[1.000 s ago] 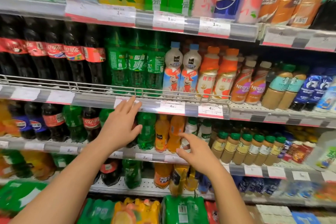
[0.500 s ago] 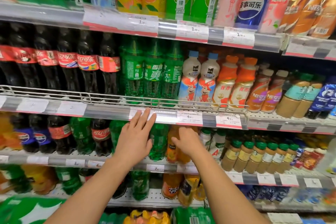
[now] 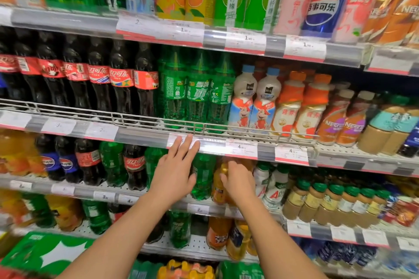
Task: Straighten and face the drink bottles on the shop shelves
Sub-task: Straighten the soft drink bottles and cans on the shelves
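In the head view I face shop shelves full of drinks. My right hand (image 3: 238, 182) curls round an orange soda bottle (image 3: 218, 190) on the third shelf down. My left hand (image 3: 175, 170) has straight fingers spread over the shelf's price rail (image 3: 213, 146), in front of a green soda bottle (image 3: 204, 179). Small cola bottles (image 3: 135, 165) and more green bottles stand to the left on the same shelf. White milk-drink bottles (image 3: 272, 185) stand just right of the orange one.
Above, tall cola bottles (image 3: 97, 79), green bottles (image 3: 197, 92) and cartoon-label bottles (image 3: 263, 102) stand behind a wire rail (image 3: 136, 117). Cans (image 3: 326, 4) fill the top shelf. Green-capped tea bottles (image 3: 328, 204) sit to the right. Orange and green bottles fill lower shelves.
The view has moved closer to the shelves. My right hand has reached in from the shelf edge and taken hold of the orange bottle. My left hand has risen to the price rail.
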Demonstrator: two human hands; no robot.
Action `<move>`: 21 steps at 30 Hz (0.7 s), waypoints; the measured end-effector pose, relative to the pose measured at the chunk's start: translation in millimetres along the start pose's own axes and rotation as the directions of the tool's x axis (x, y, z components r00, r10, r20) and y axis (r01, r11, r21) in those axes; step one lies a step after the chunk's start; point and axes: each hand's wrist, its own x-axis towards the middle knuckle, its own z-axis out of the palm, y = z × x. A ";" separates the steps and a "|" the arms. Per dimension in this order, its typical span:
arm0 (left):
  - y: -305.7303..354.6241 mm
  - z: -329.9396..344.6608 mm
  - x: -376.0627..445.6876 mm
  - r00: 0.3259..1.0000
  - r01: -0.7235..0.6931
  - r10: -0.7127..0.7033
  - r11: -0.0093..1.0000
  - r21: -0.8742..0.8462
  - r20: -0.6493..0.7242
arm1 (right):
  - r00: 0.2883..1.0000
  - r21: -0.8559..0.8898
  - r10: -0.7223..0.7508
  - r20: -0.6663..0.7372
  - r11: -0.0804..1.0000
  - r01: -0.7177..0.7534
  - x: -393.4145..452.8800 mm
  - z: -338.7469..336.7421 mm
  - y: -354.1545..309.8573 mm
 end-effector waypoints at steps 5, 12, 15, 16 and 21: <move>6.5 -4.1 0.9 0.999 0.044 -0.044 0.999 -0.010 0.023 | 0.999 0.074 -0.021 0.050 0.997 0.017 -7.3 3.2 16.1; 13.9 -9.9 2.2 0.994 0.086 -0.087 0.996 0.018 0.063 | 0.994 0.288 -0.058 -0.093 0.954 0.082 -37.5 2.8 42.8; 19.1 -12.6 2.2 0.990 0.118 -0.119 0.993 0.015 0.080 | 0.991 0.404 -0.023 -0.130 0.912 0.074 -46.1 -11.4 56.9; 21.3 -13.2 2.0 0.987 0.132 -0.133 0.991 0.013 0.085 | 0.993 0.428 -0.017 -0.120 0.901 0.067 -47.6 -18.5 61.0; 34.6 -14.0 0.3 0.977 0.195 -0.193 0.981 -0.005 0.090 | 0.998 0.634 -0.054 -0.028 0.771 0.059 -69.7 -54.1 76.5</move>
